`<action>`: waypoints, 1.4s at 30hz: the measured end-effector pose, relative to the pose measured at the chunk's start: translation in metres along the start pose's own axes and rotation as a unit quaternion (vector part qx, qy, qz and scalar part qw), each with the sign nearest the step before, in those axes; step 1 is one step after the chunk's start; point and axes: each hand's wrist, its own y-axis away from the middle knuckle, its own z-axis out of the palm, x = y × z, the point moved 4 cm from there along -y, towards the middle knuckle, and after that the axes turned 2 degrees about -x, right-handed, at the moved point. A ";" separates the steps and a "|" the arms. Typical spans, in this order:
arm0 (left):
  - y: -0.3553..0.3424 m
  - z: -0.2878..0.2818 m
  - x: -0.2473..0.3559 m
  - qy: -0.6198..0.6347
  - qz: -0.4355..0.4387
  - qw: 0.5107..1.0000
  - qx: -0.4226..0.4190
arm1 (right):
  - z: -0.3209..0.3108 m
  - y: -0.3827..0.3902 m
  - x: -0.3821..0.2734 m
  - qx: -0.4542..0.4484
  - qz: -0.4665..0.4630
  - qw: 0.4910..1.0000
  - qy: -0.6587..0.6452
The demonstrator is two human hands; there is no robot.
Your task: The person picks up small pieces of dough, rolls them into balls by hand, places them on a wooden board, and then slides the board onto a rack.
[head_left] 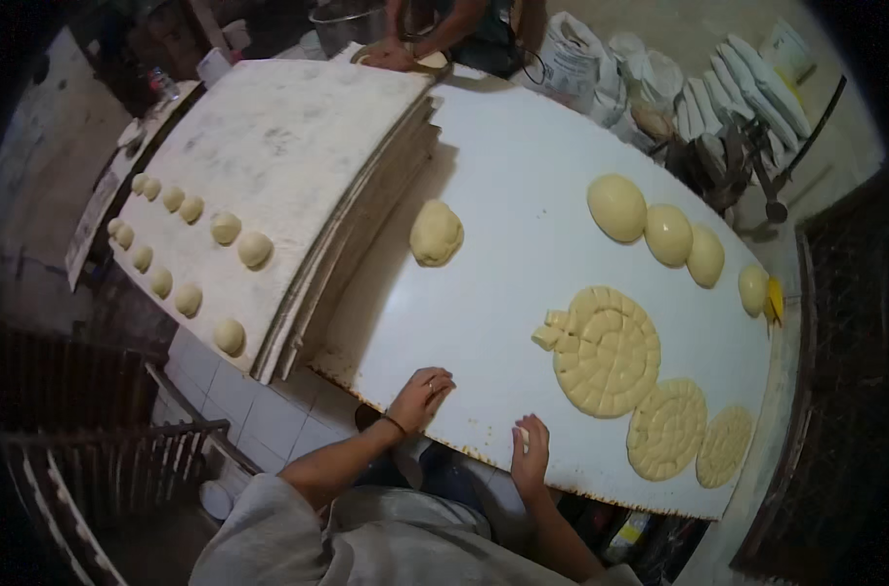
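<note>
My left hand [420, 400], with a ring and a dark wristband, is at the near edge of the white table [493, 322]. Its fingers are loosely bent and I see nothing in them. To its right, my right hand [530, 456] is held with thumb and fingers apart, with nothing in it. Small dough crumbs [479, 435] lie between the two. Beyond my left hand sits a lump of dough [436, 233]. Right of my hands is a flat dough round [609, 354] cut into many pieces, with two smaller cut rounds [666, 430] beside it.
Stacked floured boards [298, 127] on the left carry rows of dough balls [254, 249]. Several smooth dough mounds [616, 207] line the far right, near a yellow scraper [775, 301]. At the far end, another person's hands [394, 56] work over dough. Sacks [571, 63] stand behind.
</note>
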 end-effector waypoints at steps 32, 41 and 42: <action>-0.100 -0.503 0.083 0.193 -0.080 0.974 -0.088 | -0.053 -0.338 -0.144 -0.100 0.044 0.965 0.240; -0.062 -0.198 0.135 0.309 -0.157 0.877 -0.332 | -0.010 -0.266 -0.035 -0.245 -0.036 0.860 0.446; -0.063 -0.151 0.118 0.332 -0.214 0.858 -0.328 | -0.008 -0.264 -0.035 -0.265 -0.040 0.840 0.471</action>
